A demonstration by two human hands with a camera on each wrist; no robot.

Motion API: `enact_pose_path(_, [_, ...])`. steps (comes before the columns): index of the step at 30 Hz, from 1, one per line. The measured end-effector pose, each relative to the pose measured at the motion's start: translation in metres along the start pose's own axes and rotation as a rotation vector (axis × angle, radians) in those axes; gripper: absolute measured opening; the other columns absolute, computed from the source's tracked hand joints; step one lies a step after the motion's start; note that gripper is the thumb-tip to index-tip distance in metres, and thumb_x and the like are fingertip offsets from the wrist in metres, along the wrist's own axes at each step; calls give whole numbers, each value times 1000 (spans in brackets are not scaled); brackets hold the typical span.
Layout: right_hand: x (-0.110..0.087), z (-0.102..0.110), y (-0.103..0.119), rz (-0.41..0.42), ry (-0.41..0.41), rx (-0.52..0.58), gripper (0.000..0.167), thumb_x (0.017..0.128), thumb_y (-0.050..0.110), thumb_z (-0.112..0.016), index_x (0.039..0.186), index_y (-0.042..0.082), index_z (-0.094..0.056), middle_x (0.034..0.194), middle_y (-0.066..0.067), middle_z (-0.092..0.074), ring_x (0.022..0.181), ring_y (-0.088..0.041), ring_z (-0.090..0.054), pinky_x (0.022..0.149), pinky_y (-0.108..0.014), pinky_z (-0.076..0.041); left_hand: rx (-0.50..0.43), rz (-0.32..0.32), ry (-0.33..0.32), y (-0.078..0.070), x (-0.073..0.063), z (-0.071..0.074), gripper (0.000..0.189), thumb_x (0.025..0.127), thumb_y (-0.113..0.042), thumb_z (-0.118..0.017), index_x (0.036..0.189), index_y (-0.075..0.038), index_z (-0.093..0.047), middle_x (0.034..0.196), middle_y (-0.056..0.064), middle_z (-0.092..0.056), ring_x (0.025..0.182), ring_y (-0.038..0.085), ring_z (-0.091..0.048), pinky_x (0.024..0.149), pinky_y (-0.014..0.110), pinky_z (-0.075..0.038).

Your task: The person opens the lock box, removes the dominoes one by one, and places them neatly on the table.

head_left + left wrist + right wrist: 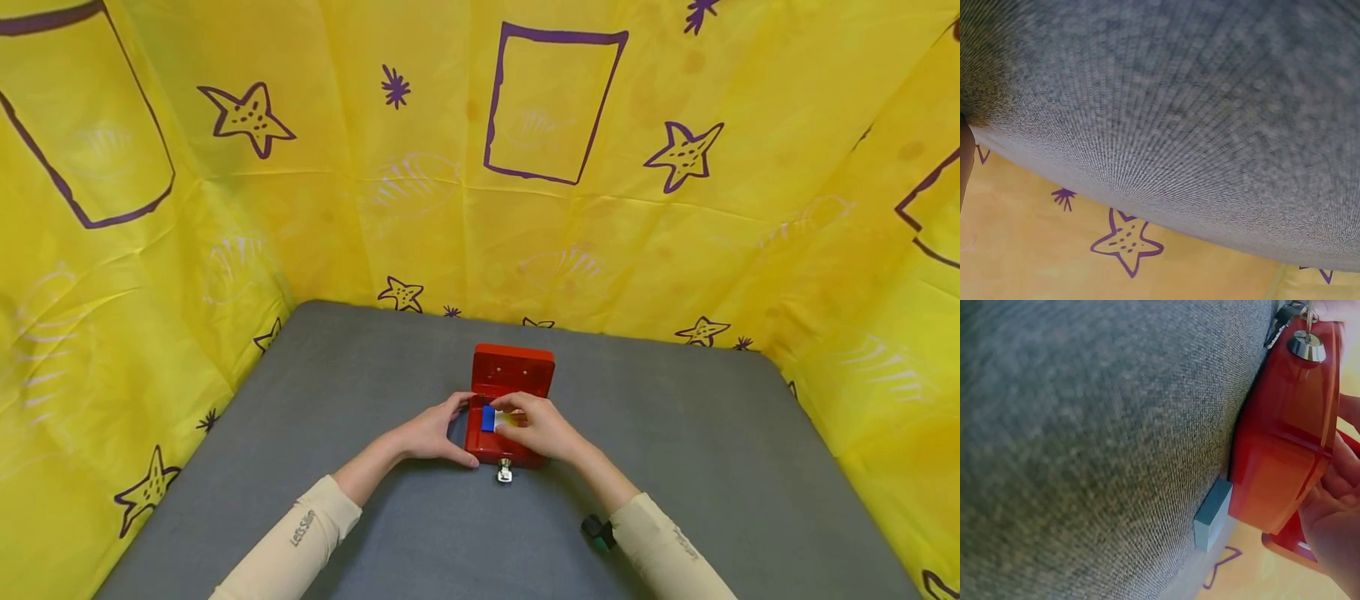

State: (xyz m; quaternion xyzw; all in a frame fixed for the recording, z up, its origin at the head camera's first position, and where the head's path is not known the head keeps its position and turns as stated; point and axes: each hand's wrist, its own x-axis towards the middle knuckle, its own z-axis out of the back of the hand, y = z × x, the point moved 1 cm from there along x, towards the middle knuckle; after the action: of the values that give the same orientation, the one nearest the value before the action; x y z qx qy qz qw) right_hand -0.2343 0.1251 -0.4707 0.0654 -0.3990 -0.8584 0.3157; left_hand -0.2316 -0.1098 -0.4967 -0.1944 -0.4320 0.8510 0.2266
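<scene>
A red metal cash box [495, 450] stands on the grey table with its lid [513, 358] raised at the back. Keys [505, 473] hang from the lock on its front. My left hand [431, 431] holds the box's left side, fingers at the back corner and thumb at the front. Over the open box, my right hand [542, 427] bends its fingers and thumb about a small white and yellow piece [501, 419]. A flat blue piece [488, 418] lies just left of it inside. My right hand hides the rest of the contents.
In the right wrist view, a blue-grey block [1213, 515] lies on the table close beside the box. Yellow cloth [450, 233] with purple drawings walls the table [360, 367] at the back and sides. The left wrist view shows mostly tabletop.
</scene>
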Motion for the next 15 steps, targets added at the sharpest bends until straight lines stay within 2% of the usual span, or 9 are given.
enact_pose_path(5, [2, -2, 1, 9, 17, -33, 37, 88, 15, -71, 122, 2, -63, 119, -11, -65, 107, -24, -61, 93, -42, -51, -11, -21, -3, -1, -1, 1, 99, 71, -35, -87, 148, -14, -28, 151, 9, -37, 136, 31, -40, 111, 43, -33])
enact_pose_path(15, [7, -7, 2, 49, 26, -80, 37, 89, 15, -71, 122, 2, -63, 119, -10, -65, 106, -25, -60, 93, -43, -50, 1, -23, -6, 1, 0, 1, 100, 70, -36, -88, 148, -15, -29, 151, 9, -37, 136, 30, -40, 111, 43, -33])
